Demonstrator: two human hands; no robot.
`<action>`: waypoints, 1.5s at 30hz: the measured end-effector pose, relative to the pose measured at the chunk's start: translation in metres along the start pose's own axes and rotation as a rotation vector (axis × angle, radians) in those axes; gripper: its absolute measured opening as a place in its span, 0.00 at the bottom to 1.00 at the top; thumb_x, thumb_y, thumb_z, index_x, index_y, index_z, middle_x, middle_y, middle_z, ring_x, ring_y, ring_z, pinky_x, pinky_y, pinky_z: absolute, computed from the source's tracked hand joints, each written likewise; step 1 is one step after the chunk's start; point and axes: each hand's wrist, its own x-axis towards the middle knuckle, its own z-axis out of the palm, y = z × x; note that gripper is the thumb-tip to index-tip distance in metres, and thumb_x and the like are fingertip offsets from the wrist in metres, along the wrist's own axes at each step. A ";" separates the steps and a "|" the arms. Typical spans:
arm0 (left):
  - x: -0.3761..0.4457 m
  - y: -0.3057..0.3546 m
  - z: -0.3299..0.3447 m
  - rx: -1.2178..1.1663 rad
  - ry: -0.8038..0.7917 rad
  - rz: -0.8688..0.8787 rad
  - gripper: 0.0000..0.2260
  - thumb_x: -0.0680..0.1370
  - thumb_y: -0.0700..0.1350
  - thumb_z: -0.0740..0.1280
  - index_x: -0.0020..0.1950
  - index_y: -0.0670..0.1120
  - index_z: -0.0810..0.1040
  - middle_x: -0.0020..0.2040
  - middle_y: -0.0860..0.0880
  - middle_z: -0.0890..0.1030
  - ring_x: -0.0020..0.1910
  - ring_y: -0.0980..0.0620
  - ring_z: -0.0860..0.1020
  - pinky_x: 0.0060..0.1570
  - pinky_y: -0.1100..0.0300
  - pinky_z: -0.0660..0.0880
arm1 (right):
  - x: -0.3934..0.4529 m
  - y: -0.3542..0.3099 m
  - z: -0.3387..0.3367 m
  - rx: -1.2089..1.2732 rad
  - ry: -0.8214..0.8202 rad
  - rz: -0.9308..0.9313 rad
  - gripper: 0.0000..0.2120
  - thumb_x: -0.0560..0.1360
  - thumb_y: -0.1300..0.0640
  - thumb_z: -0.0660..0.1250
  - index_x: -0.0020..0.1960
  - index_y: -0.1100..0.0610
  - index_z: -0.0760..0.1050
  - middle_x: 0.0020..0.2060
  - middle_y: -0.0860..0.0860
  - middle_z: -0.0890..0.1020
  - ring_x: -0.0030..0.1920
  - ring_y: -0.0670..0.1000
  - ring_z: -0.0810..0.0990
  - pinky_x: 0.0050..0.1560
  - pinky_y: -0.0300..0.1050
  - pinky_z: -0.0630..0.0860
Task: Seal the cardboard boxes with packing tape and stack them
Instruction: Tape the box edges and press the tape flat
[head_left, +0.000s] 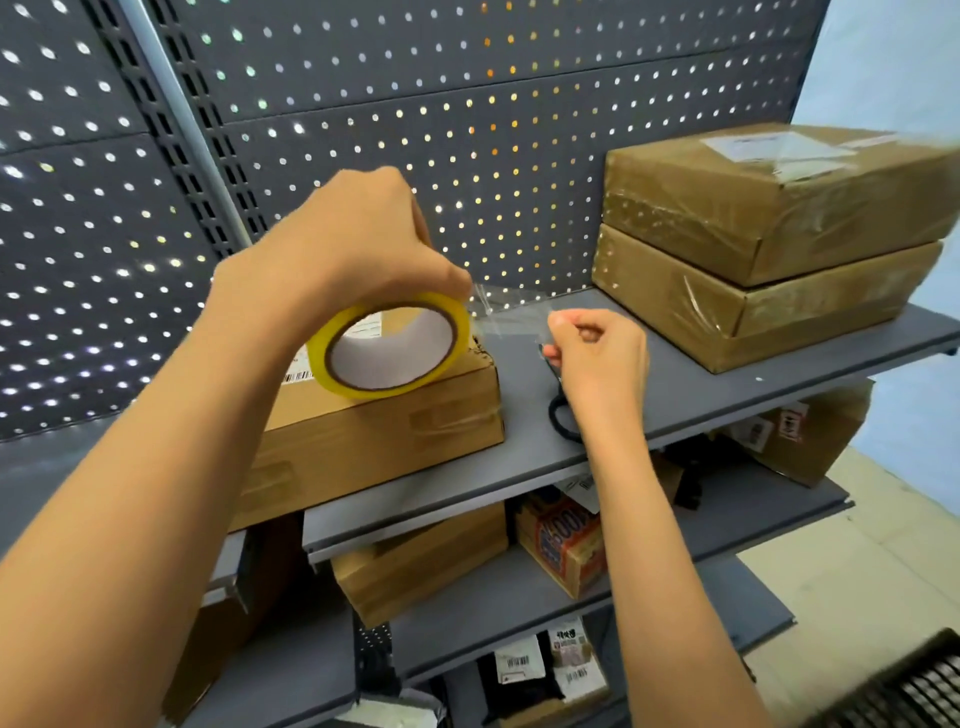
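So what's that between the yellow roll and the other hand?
In the head view, a clear strip of tape stretches from the tape roll in the left hand to the right hand pinching its end.

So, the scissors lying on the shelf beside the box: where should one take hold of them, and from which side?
Probably by the black handle loop, which lies nearest the shelf front edge. Come from above and the front, to the right of the box. The blades are hidden behind the right hand, which pinches the tape end; the left hand holds the tape roll.
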 end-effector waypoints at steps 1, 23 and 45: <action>0.002 -0.001 0.001 0.023 -0.019 -0.010 0.23 0.68 0.56 0.74 0.46 0.36 0.82 0.47 0.36 0.82 0.36 0.46 0.70 0.34 0.55 0.73 | 0.001 0.003 0.001 -0.017 -0.039 0.019 0.09 0.76 0.58 0.66 0.37 0.51 0.76 0.27 0.46 0.79 0.34 0.44 0.81 0.54 0.55 0.77; -0.003 -0.030 0.006 -0.140 -0.097 -0.078 0.23 0.65 0.67 0.70 0.46 0.49 0.77 0.42 0.50 0.79 0.41 0.57 0.75 0.38 0.62 0.69 | -0.007 0.018 0.021 -0.093 -0.406 0.198 0.14 0.79 0.59 0.61 0.49 0.70 0.78 0.32 0.57 0.75 0.33 0.52 0.72 0.39 0.45 0.71; -0.004 -0.038 0.024 -0.241 0.059 -0.095 0.34 0.58 0.68 0.66 0.51 0.43 0.79 0.44 0.43 0.81 0.44 0.47 0.77 0.43 0.52 0.73 | -0.012 0.033 -0.021 -0.981 -0.167 -0.070 0.13 0.78 0.53 0.66 0.53 0.63 0.73 0.55 0.60 0.74 0.59 0.59 0.71 0.52 0.47 0.69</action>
